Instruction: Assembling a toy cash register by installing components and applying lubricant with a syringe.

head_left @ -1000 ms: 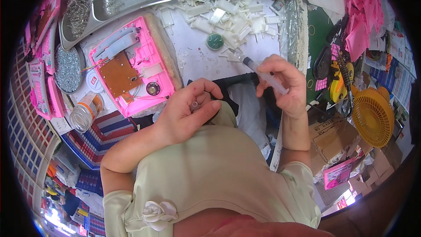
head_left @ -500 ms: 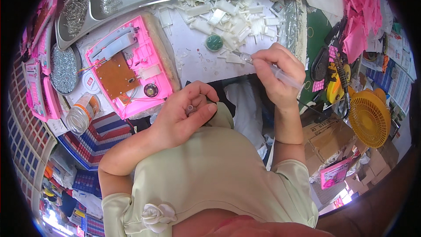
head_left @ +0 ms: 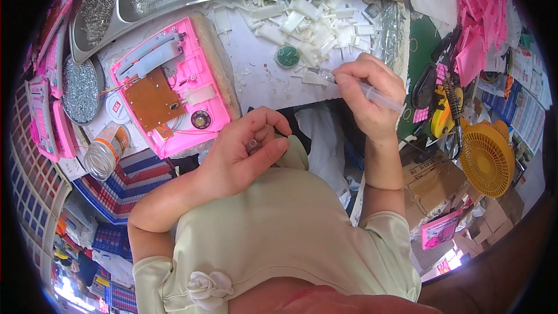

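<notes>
My right hand is closed round a clear plastic syringe. The syringe slants to the upper left, its thin tip close to a flat white plastic piece on the white work surface. Just beyond lies a round green disc, beside a heap of white plastic pieces. In front of my body my left hand is curled, with a small pale round end showing between the fingers; what it belongs to is hidden. Left of that hand rests an open pink toy casing with a brown circuit board and a small speaker.
A metal tray of small metal parts sits at the back left, above a round dish of screws. A clear jar lies near the left table edge. Pink parts and a yellow fan are at right.
My right hand and the syringe have shifted very slightly to the right. My left hand stays curled in place. The whole view has moved a little.
</notes>
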Motion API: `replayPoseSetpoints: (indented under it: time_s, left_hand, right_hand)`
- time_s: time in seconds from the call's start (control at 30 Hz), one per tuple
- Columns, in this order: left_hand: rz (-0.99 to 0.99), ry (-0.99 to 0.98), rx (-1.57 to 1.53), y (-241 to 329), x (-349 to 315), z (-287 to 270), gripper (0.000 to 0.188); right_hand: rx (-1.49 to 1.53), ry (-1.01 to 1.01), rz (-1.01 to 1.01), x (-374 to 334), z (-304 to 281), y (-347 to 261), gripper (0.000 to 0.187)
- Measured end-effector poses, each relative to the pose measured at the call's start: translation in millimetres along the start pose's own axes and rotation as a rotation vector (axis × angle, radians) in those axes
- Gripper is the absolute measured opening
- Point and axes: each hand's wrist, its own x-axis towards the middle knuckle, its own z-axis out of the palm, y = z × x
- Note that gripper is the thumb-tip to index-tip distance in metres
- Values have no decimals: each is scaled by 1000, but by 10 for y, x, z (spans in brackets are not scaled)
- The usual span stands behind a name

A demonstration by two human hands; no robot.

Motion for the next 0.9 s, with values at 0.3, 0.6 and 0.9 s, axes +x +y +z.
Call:
replayPoseSetpoints:
  time_s: [0.3, 0.6, 0.9]
  left_hand:
    - [-43, -23, -25, 35, -34, -2, 14]
    - [-21, -26, -27, 17, -46, -9, 15]
    - [7, -2, -18, 12, -46, -5, 15]
  right_hand:
    - [-217, -29, -186, 77, 63, -74, 18]
    - [-110, -44, -120, 62, 14, -104, 18]
    - [-235, -52, -198, 173, 1, -72, 17]
